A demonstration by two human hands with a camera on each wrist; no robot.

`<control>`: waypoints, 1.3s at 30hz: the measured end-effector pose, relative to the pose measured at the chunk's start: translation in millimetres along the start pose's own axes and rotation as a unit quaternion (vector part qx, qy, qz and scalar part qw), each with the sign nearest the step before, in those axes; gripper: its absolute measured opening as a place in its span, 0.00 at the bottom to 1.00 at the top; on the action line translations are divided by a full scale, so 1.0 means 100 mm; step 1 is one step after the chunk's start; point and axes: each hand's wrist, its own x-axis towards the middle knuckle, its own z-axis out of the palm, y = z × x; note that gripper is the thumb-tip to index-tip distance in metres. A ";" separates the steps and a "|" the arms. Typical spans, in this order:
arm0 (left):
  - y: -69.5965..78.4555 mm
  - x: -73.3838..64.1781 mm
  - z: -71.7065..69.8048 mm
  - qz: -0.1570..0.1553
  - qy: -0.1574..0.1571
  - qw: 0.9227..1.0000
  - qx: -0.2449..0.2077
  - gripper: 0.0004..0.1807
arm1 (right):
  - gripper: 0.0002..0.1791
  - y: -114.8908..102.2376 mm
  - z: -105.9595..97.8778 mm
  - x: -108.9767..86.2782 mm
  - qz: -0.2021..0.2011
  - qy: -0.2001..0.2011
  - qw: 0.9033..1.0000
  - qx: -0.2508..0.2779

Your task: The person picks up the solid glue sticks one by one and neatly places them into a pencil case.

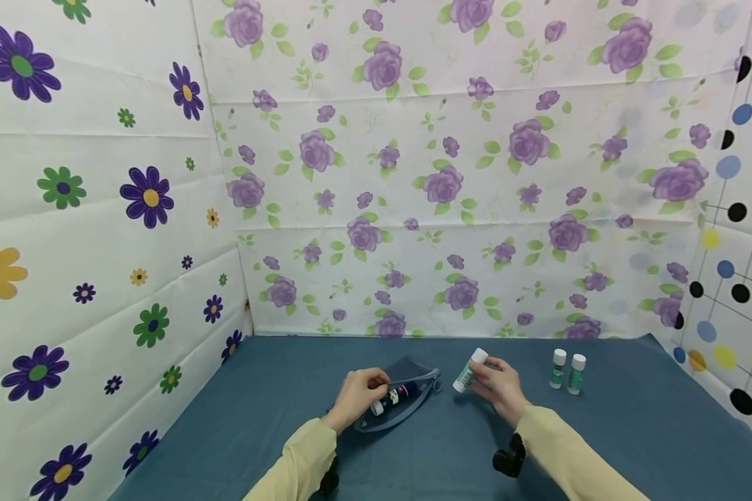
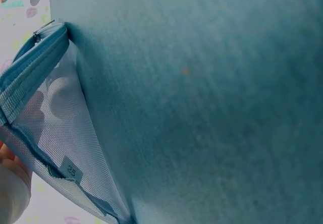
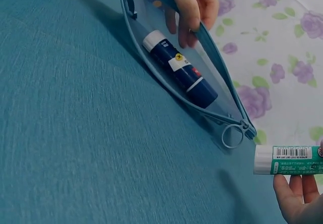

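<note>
My left hand (image 1: 357, 396) pinches the far edge of a blue mesh zipper pouch (image 1: 393, 424), whose mouth gapes. Inside lies a dark blue glue stick (image 3: 180, 70) with a white cap. The left wrist view shows the pouch's mesh side (image 2: 83, 138) and a small tag, with part of the left hand (image 2: 12, 183) at the frame's edge. To the right of the pouch, my right hand (image 1: 503, 388) holds a green glue stick (image 1: 467, 373), tilted and apart from the pouch. Its white end faces the pouch's ring pull (image 3: 232, 135) in the right wrist view.
Two more green glue sticks with white caps stand upright on the right, one (image 1: 558, 369) beside the other (image 1: 576, 374). A blue cloth (image 1: 225, 431) covers the table. Flowered sheets (image 1: 382, 174) hang behind it and at the left; a dotted one hangs at the right.
</note>
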 end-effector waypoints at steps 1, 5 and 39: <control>0.00 0.00 0.00 0.000 0.000 1.000 -0.001 0.05 | 0.32 0.00 0.01 0.00 0.001 0.000 1.000 0.000; 0.00 0.00 0.00 0.001 0.000 1.000 -0.005 0.05 | 0.32 0.00 0.04 -0.01 0.004 0.000 1.000 -0.003; 0.00 0.00 0.00 0.004 0.003 1.000 -0.007 0.05 | 0.31 0.21 0.37 -0.11 0.068 -0.026 0.997 0.011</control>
